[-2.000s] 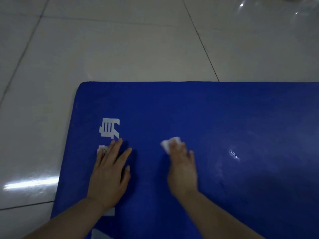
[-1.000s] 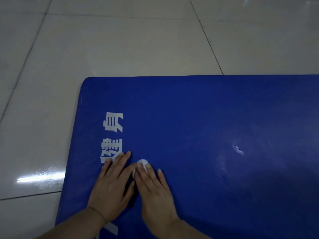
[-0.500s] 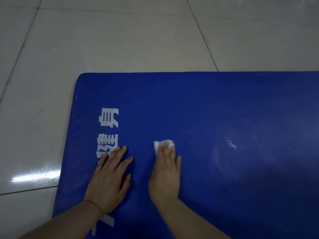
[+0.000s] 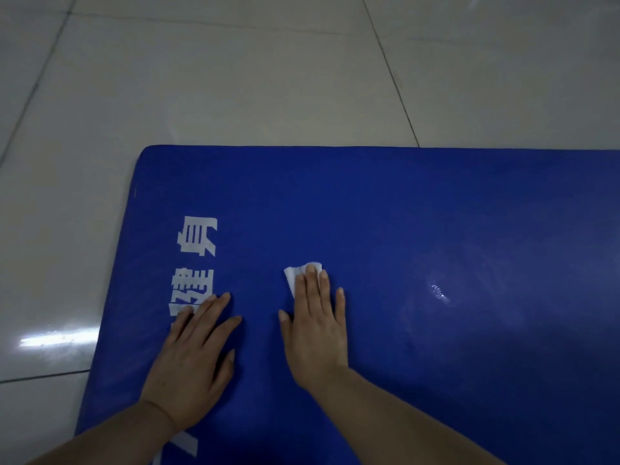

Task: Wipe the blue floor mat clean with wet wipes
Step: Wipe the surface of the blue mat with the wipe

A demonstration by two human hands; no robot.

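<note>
The blue floor mat [image 4: 402, 213] lies flat on the tiled floor, with white printed characters [image 4: 198, 236] along its left side. My right hand [image 4: 317, 327] presses a small white wet wipe [image 4: 295, 275] flat against the mat with straight fingers; the wipe sticks out beyond the fingertips. My left hand [image 4: 194, 357] rests flat on the mat with spread fingers, partly covering the white characters, a short way left of the right hand.
Pale glossy floor tiles [image 4: 235, 78] surround the mat at the top and left, with dark grout lines. A wet, shiny patch [image 4: 439, 292] glints on the mat to the right of my right hand.
My right hand slid the wipe from beside my left hand out to the right and farther up the mat. My left hand stayed flat in the same place.
</note>
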